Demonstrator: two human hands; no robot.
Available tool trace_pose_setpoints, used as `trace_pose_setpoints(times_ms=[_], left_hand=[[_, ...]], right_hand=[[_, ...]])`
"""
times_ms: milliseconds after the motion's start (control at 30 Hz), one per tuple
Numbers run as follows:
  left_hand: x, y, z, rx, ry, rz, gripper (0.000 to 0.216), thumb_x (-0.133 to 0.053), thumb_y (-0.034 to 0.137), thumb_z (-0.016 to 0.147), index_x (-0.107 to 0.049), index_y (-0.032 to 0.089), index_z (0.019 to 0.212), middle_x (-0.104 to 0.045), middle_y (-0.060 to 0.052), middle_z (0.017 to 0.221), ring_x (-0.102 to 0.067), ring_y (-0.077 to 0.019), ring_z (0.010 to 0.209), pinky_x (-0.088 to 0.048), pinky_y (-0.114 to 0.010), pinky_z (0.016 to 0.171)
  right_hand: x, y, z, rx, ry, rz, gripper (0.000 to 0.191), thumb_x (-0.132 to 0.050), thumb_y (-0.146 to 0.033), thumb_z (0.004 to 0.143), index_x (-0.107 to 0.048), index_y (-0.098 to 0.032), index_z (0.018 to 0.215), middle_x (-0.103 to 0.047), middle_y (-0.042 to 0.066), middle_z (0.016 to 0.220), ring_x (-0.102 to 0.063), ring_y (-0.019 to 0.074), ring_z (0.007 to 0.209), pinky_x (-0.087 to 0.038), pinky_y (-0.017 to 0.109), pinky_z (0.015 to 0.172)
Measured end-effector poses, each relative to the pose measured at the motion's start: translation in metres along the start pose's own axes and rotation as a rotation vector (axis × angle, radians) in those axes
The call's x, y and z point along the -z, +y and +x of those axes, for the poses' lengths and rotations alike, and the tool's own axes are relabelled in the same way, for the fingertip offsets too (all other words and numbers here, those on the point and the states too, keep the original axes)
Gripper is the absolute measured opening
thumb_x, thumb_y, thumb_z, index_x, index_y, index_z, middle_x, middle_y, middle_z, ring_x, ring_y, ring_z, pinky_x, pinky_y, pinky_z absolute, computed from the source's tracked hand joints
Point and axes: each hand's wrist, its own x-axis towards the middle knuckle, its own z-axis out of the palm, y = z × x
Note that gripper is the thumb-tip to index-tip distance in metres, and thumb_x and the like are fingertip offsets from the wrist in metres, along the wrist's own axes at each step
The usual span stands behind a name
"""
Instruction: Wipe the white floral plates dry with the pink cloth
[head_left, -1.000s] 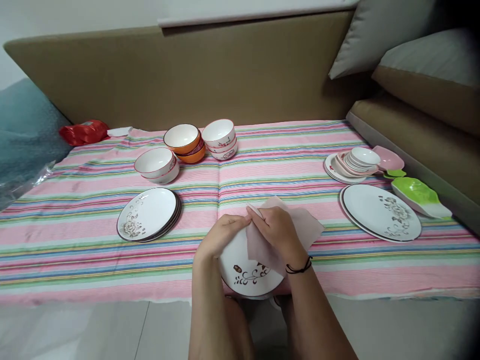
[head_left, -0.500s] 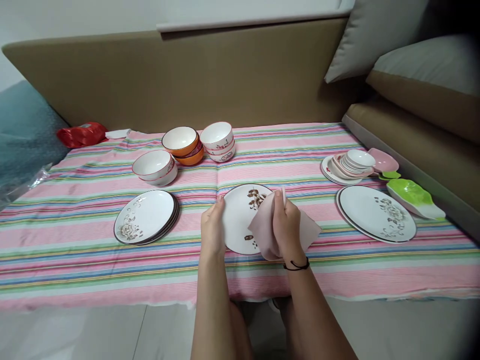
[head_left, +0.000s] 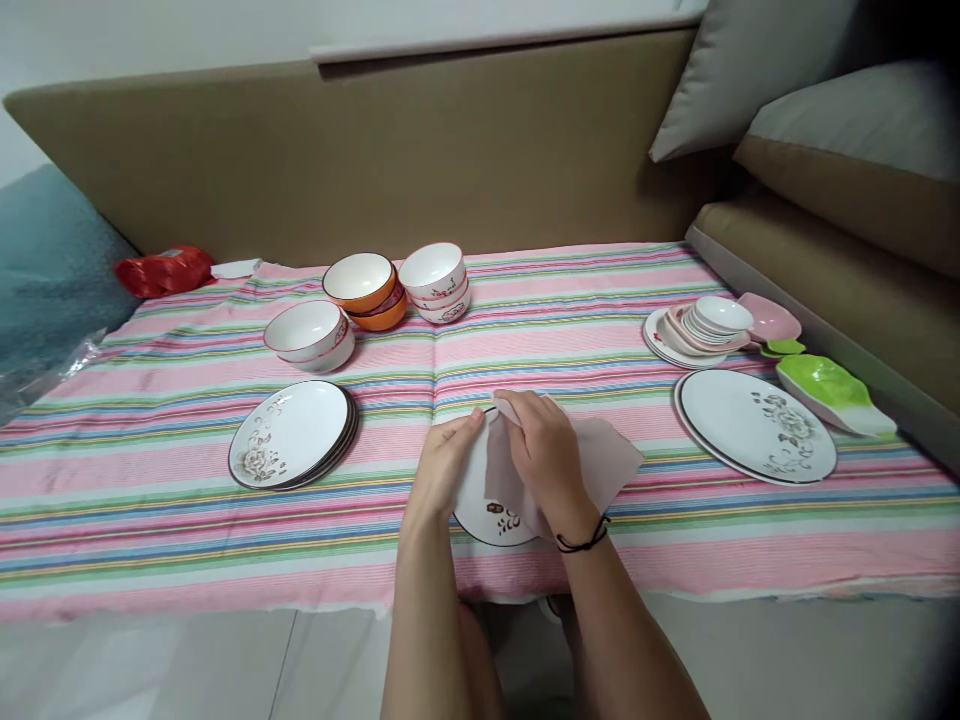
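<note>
My left hand [head_left: 442,462] grips the left edge of a white plate [head_left: 472,515] with a dark rim and brown flower pattern. A pinkish-grey cloth [head_left: 604,460] is bunched in my right hand [head_left: 546,450], which presses it against the plate's upper part near my left thumb. Hand and cloth cover much of the plate's right side. To the left lies a stack of flowered plates [head_left: 300,425]; to the right are larger oval plates [head_left: 742,420], one on the other.
White bowls [head_left: 307,330], orange bowls [head_left: 360,280] and red-rimmed bowls [head_left: 433,270] stand stacked at the back. Small dishes [head_left: 720,318], a pink dish [head_left: 769,318] and a green leaf-shaped dish [head_left: 825,390] sit at right. A red bundle [head_left: 165,270] lies far left on the striped cloth [head_left: 525,330].
My right hand has moved left across the plate with the cloth, closer to my left hand. The plate has shifted slightly toward me, and more of its pattern is covered.
</note>
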Motion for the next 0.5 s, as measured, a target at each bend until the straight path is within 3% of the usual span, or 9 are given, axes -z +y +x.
trace_pose_setpoints(times_ms=[133,233,367,500], left_hand=[[-0.008,-0.002,0.000,-0.054,0.100,-0.072,0.037,-0.075,0.047,0.068,-0.066,0.011,0.067,-0.063,-0.002,0.061,-0.054,-0.0114,0.053,-0.039,-0.022,0.052],[-0.011,-0.001,0.003,-0.072,0.229,-0.178,0.042,-0.074,0.051,0.068,-0.070,0.010,0.077,-0.067,-0.006,0.065,-0.060,-0.0154,0.056,-0.044,-0.025,0.054],[-0.016,0.001,0.009,-0.108,0.438,-0.450,0.049,-0.065,0.051,0.077,-0.070,0.009,0.103,-0.072,-0.013,0.087,-0.068,-0.0232,0.074,-0.054,-0.033,0.069],[-0.022,0.003,0.012,-0.158,0.561,-0.670,0.053,-0.049,0.049,0.088,-0.060,0.013,0.125,-0.071,-0.013,0.107,-0.069,-0.0244,0.090,-0.055,-0.034,0.078]], right_hand=[[0.001,-0.002,0.004,-0.027,0.085,-0.021,0.031,-0.037,-0.022,0.094,-0.059,-0.020,0.116,-0.065,0.007,0.106,-0.055,0.0235,0.099,-0.040,0.034,0.083],[0.005,0.001,0.006,-0.249,0.180,0.078,0.027,-0.036,-0.034,0.096,-0.058,-0.020,0.105,-0.066,0.006,0.096,-0.057,0.0217,0.087,-0.040,0.031,0.073],[0.005,0.004,0.004,-0.530,0.156,0.219,0.033,-0.038,-0.048,0.093,-0.046,-0.022,0.075,-0.053,-0.001,0.063,-0.047,0.0174,0.060,-0.032,0.028,0.057],[-0.002,-0.005,0.001,-0.537,0.114,0.379,0.034,-0.043,-0.049,0.090,-0.041,-0.022,0.070,-0.052,-0.002,0.065,-0.046,0.0165,0.064,-0.034,0.028,0.060]])
